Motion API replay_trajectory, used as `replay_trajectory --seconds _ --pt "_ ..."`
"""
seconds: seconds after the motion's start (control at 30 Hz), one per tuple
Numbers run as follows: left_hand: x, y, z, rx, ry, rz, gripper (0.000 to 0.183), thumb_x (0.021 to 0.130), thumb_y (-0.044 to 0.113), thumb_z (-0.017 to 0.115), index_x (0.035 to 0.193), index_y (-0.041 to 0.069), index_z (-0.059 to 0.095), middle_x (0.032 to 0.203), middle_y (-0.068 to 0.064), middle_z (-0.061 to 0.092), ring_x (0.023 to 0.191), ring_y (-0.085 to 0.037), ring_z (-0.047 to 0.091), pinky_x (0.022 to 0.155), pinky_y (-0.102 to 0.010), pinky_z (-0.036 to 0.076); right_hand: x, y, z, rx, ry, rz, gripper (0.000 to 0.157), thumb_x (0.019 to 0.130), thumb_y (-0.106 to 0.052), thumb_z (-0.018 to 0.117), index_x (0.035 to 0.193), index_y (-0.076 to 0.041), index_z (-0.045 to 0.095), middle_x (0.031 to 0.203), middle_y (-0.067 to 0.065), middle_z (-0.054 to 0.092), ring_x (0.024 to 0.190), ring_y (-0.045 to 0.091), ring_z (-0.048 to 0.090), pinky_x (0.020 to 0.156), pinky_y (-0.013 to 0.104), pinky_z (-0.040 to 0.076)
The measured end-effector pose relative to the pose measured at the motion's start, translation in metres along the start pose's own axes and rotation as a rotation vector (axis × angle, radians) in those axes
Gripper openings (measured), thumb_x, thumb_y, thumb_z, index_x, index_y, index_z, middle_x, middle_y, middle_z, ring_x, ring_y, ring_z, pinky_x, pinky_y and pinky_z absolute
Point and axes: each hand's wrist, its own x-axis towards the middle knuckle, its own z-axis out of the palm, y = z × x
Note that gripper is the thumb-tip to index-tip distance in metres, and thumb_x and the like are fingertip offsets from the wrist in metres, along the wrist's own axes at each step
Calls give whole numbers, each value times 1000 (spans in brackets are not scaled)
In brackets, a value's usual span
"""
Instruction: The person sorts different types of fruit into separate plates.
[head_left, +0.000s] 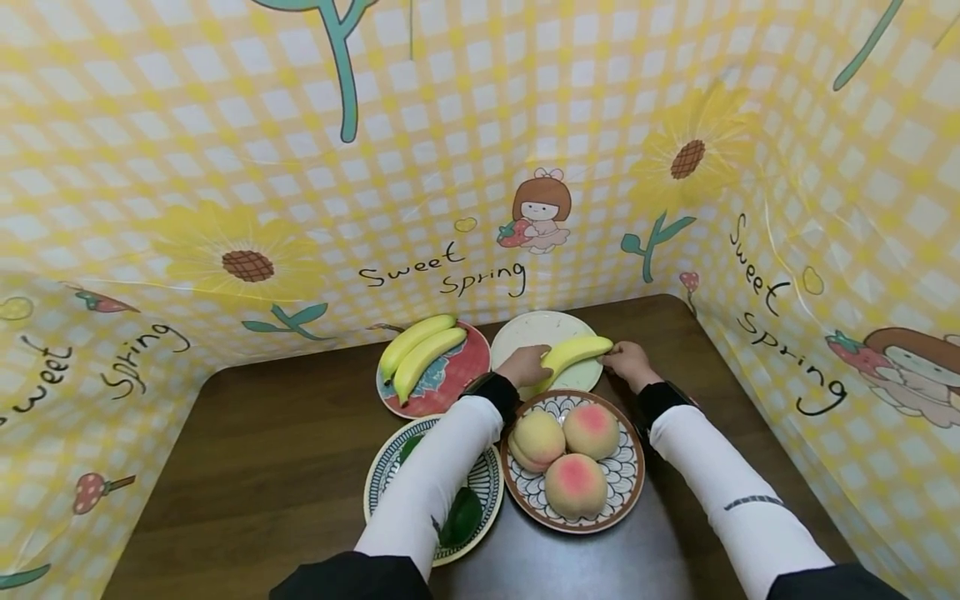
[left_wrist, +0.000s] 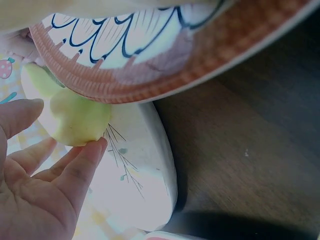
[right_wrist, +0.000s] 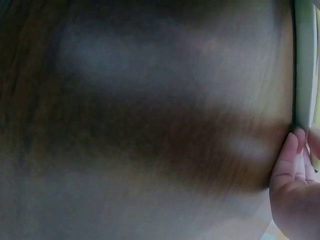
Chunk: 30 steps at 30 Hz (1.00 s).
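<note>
A yellow banana (head_left: 576,353) lies slantwise over the pale cream plate (head_left: 517,331) at the back of the table. My left hand (head_left: 525,367) holds its left end. Seen from the left wrist, the thumb and fingers (left_wrist: 93,159) stand on either side of the banana (left_wrist: 82,120). At the right end my right hand (head_left: 628,364) pinches the banana's tip. In the right wrist view this hand (right_wrist: 295,185) is at the right border, its fingertips beside the plate's edge, and little of the banana shows.
Two bananas (head_left: 429,363) lie on a red plate (head_left: 476,367) at the left. Three peaches (head_left: 576,486) fill a brown-rimmed plate (head_left: 640,479) in front. A patterned bowl (head_left: 369,492) with dark green produce (head_left: 461,517) is partly under the left sleeve. Checked cloth (head_left: 420,192) encloses the table.
</note>
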Motion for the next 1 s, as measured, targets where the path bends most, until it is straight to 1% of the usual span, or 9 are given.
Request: replay_trajectory --seconds 0.2,0.23,0.37,0.5,0.6,0.7,0.77,0.83,1.0 --pt "-41 29 -25 -53 -41 -19 59 100 28 61 153 8 46 154 -9 55 144 -23 50 120 -32 38 0 5 5 51 35 19 13 96 -8 65 88 1 62 72 -4 56 70 10 54 66 22 45" --pt "-54 41 -37 -57 -74 -51 61 100 22 61 155 6 43 156 -13 51 147 -27 47 123 -36 36 1 5 5 56 34 22 13 96 -9 66 89 2 63 72 -4 57 69 10 54 66 22 45" --pt "-81 44 -63 -31 -46 -34 60 102 20 57 156 3 39 158 -18 48 148 -33 45 123 -41 35 2 4 5 81 26 20 15 96 -8 65 95 8 65 73 -3 57 70 9 54 67 21 47" --pt "-94 22 -90 -46 3 -52 62 103 21 56 158 1 34 161 -21 42 150 -37 40 125 -44 32 2 0 2 58 26 12 20 97 -8 63 102 11 63 77 0 58 71 9 54 68 20 48" --pt "-103 -2 -109 -90 65 -101 63 103 20 56 158 -2 33 161 -24 40 150 -37 40 125 -45 33 1 -2 0 40 26 8 21 97 -8 63 104 13 62 78 1 58 71 9 54 68 20 49" --pt "-114 -26 -124 -151 119 -161 64 103 21 55 158 -3 32 159 -26 42 145 -38 46 121 -47 37 0 -4 0 23 27 11 21 98 -9 63 104 12 62 79 1 59 71 9 54 68 20 48" --pt "-121 -40 -129 -172 147 -193 62 103 23 54 156 -4 36 155 -28 46 140 -39 49 118 -48 39 0 -5 1 16 27 12 22 98 -10 62 105 12 62 80 1 59 72 9 54 67 20 48" --pt "-128 -52 -131 -173 147 -230 63 102 23 55 156 -4 35 154 -29 46 140 -41 48 118 -50 39 0 -5 2 15 27 17 22 99 -10 63 106 11 62 81 1 59 72 9 54 68 19 47" --pt "-142 -79 -125 -85 146 -297 68 98 21 59 154 -9 34 155 -31 45 144 -44 44 120 -51 36 0 -4 2 24 21 21 22 99 -9 62 107 12 61 83 4 59 73 11 54 68 20 48"
